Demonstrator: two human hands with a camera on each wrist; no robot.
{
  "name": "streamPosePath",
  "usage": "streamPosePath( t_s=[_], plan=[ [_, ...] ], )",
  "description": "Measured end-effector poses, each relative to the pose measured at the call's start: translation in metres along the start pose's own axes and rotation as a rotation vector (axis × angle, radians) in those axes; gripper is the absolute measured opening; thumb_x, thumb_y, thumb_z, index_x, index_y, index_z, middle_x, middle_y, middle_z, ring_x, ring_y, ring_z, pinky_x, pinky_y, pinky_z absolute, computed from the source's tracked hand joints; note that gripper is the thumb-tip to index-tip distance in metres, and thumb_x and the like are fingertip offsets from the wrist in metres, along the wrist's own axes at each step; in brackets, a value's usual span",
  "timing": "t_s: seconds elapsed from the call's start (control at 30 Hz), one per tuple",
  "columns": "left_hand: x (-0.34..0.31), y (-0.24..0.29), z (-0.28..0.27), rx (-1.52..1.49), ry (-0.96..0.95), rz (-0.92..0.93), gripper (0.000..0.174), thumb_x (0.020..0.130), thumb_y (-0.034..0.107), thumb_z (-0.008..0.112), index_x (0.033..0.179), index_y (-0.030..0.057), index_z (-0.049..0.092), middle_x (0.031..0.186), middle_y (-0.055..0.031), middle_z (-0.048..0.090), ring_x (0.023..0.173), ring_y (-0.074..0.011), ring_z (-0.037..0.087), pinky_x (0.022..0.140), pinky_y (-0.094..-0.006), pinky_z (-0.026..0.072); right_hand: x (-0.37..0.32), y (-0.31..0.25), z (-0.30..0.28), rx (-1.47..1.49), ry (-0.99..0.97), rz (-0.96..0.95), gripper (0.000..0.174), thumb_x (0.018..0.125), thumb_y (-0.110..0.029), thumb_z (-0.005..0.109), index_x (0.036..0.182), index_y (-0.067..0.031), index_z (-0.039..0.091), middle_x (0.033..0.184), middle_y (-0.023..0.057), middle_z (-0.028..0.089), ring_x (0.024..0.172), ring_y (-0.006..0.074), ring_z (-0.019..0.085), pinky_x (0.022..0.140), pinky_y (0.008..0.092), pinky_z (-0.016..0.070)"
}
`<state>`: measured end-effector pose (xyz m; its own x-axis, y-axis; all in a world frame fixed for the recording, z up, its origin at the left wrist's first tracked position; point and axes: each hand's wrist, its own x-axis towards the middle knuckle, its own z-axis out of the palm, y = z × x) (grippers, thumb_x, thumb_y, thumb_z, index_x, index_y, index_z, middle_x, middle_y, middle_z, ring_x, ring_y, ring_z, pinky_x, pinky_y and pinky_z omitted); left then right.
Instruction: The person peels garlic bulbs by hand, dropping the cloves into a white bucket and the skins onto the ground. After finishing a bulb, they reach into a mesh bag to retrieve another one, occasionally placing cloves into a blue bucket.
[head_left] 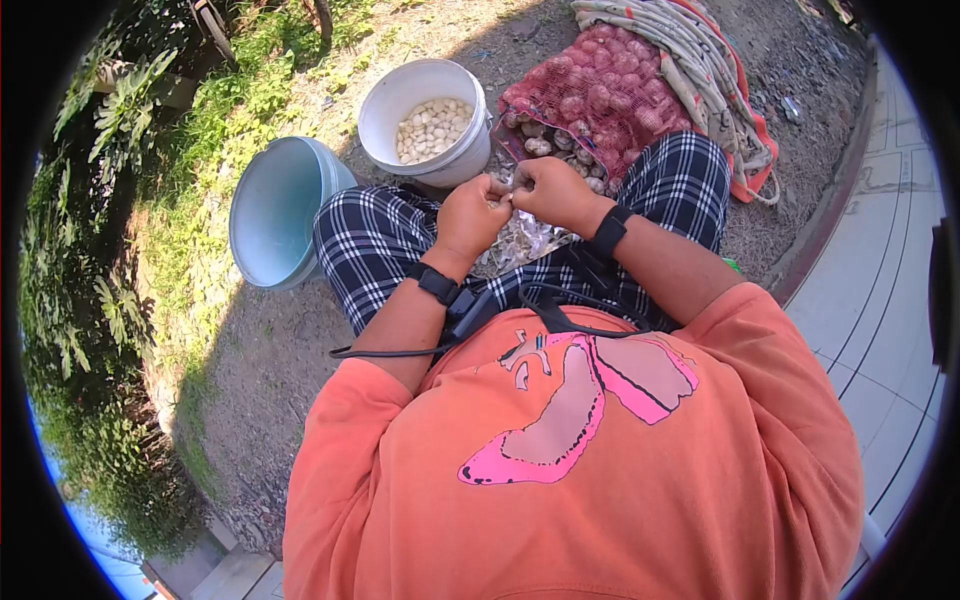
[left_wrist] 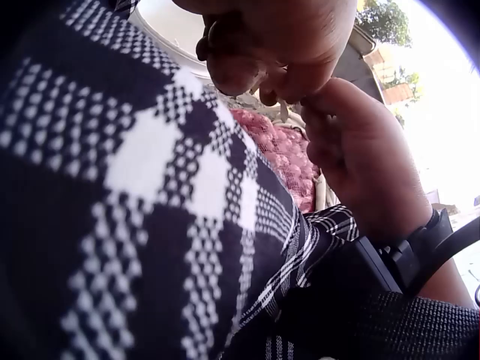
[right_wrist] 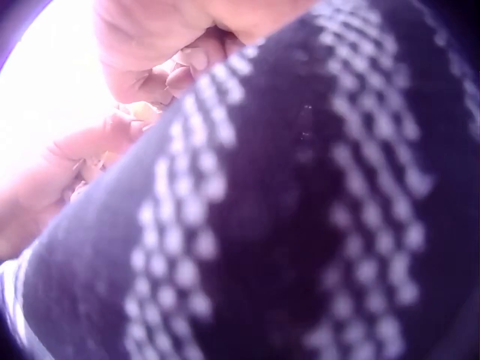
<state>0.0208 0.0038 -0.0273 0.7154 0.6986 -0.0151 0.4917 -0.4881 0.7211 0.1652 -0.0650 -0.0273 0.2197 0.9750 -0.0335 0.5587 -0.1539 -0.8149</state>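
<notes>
Both hands meet over the lap, fingertips together. My left hand (head_left: 470,218) and right hand (head_left: 558,188) pinch a small pale garlic clove (right_wrist: 142,111) between them, mostly covered by the fingers. In the left wrist view, the left hand (left_wrist: 289,41) is curled above the right hand (left_wrist: 371,161). Papery garlic skins (head_left: 525,240) lie between the knees, below the hands. Just beyond the left hand stands a white bucket (head_left: 470,160) with many peeled cloves (head_left: 435,128) inside. A red mesh bag (head_left: 600,90) of garlic lies ahead, its mouth spilling unpeeled bulbs (head_left: 540,146).
A pale blue bucket (head_left: 340,175) stands by the left knee. Folded white sacking with an orange edge (head_left: 700,60) lies beyond the mesh bag. Plaid-covered knees (head_left: 370,245) flank the hands. Tiled floor (head_left: 890,330) is at the right, green plants (head_left: 100,250) at the left.
</notes>
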Motion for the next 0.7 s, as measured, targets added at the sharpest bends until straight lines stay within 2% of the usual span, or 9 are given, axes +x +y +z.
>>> streamPosePath(
  t_s=[0.03, 0.07, 0.13, 0.17, 0.23, 0.4, 0.47, 0.57, 0.7],
  plan=[
    [0.0, -0.001, 0.0, 0.0, -0.002, -0.002, 0.015, 0.071, 0.011, 0.061, 0.081, -0.0004, 0.057, 0.072, -0.0094, 0.062, 0.063, -0.0147, 0.06, 0.057, -0.0244, 0.0459, 0.0, 0.003, 0.0, 0.036, 0.017, 0.004, 0.02, 0.063, -0.02, 0.059, 0.068, -0.0004, 0.059, 0.064, 0.0162, 0.058, 0.059, 0.0285, 0.057, 0.056, 0.0349, 0.0446],
    [0.0, -0.003, 0.001, -0.252, -0.047, -0.077, 0.014, 0.073, 0.008, 0.06, 0.083, -0.0004, 0.056, 0.074, -0.0081, 0.062, 0.063, -0.0127, 0.059, 0.056, -0.0227, 0.0454, 0.001, 0.008, 0.002, 0.039, 0.015, 0.008, 0.02, 0.063, -0.02, 0.059, 0.068, -0.0004, 0.059, 0.064, 0.0162, 0.058, 0.059, 0.0285, 0.057, 0.056, 0.0349, 0.0446],
    [0.001, -0.002, -0.001, -0.713, -0.118, -0.208, 0.014, 0.076, 0.0, 0.056, 0.09, 0.0, 0.054, 0.08, -0.0059, 0.06, 0.065, -0.0076, 0.055, 0.054, -0.0185, 0.0441, 0.003, 0.017, -0.001, 0.16, -0.005, 0.175, 0.022, 0.064, -0.02, 0.057, 0.07, 0.0008, 0.058, 0.062, 0.0161, 0.057, 0.058, 0.0267, 0.057, 0.056, 0.0341, 0.044],
    [0.002, -0.004, -0.002, -0.712, -0.114, -0.204, 0.014, 0.076, 0.0, 0.056, 0.09, 0.0, 0.054, 0.08, -0.0059, 0.06, 0.065, -0.0076, 0.055, 0.054, -0.0185, 0.0441, 0.004, 0.021, -0.002, 0.158, -0.003, 0.17, 0.022, 0.064, -0.02, 0.057, 0.07, 0.0008, 0.058, 0.062, 0.0161, 0.057, 0.058, 0.0267, 0.057, 0.056, 0.0341, 0.044],
    [0.005, -0.007, -0.005, -0.933, -0.155, -0.331, 0.016, 0.077, 0.001, 0.056, 0.093, 0.0005, 0.055, 0.084, -0.0055, 0.06, 0.067, -0.008, 0.055, 0.053, -0.0188, 0.0443, 0.004, 0.022, -0.004, 0.158, -0.047, 0.2, 0.023, 0.065, -0.021, 0.055, 0.072, 0.0012, 0.058, 0.062, 0.0153, 0.056, 0.059, 0.0236, 0.056, 0.057, 0.0332, 0.0438],
    [0.006, 0.002, -0.012, -0.968, -0.171, -0.461, 0.022, 0.078, 0.005, 0.056, 0.1, 0.0022, 0.056, 0.079, -0.0009, 0.056, 0.065, -0.0059, 0.051, 0.051, -0.0192, 0.0444, 0.005, 0.021, 0.001, 0.275, 0.015, 0.12, 0.026, 0.071, -0.023, 0.055, 0.083, 0.0005, 0.059, 0.071, 0.0118, 0.059, 0.065, 0.0186, 0.056, 0.061, 0.0307, 0.0435],
    [0.006, 0.004, -0.012, -0.921, -0.178, -0.474, 0.024, 0.078, 0.006, 0.055, 0.102, 0.0028, 0.056, 0.077, 0.0007, 0.055, 0.063, -0.0053, 0.05, 0.051, -0.019, 0.0445, 0.005, 0.015, -0.001, 0.527, -0.087, 0.243, 0.026, 0.074, -0.021, 0.055, 0.088, 0.0003, 0.059, 0.074, 0.0083, 0.059, 0.068, 0.0146, 0.055, 0.063, 0.0278, 0.043],
    [0.006, 0.002, -0.011, -0.898, -0.171, -0.447, 0.026, 0.078, 0.007, 0.056, 0.104, 0.0048, 0.056, 0.075, 0.0022, 0.053, 0.061, -0.0045, 0.047, 0.05, -0.0185, 0.0444, 0.002, 0.011, 0.001, 0.582, -0.132, 0.212, 0.024, 0.073, -0.018, 0.056, 0.088, 0.0005, 0.06, 0.075, 0.006, 0.059, 0.068, 0.0114, 0.053, 0.063, 0.0253, 0.0426],
    [0.006, 0.002, -0.012, -0.822, -0.184, -0.448, 0.029, 0.078, 0.007, 0.056, 0.107, 0.0081, 0.056, 0.077, 0.0018, 0.054, 0.065, -0.0053, 0.049, 0.051, -0.0183, 0.0437, 0.005, 0.015, 0.003, 0.472, -0.088, 0.195, 0.024, 0.072, -0.018, 0.059, 0.087, 0.0011, 0.06, 0.074, 0.0054, 0.059, 0.068, 0.0103, 0.054, 0.062, 0.0246, 0.0432]
  ],
)
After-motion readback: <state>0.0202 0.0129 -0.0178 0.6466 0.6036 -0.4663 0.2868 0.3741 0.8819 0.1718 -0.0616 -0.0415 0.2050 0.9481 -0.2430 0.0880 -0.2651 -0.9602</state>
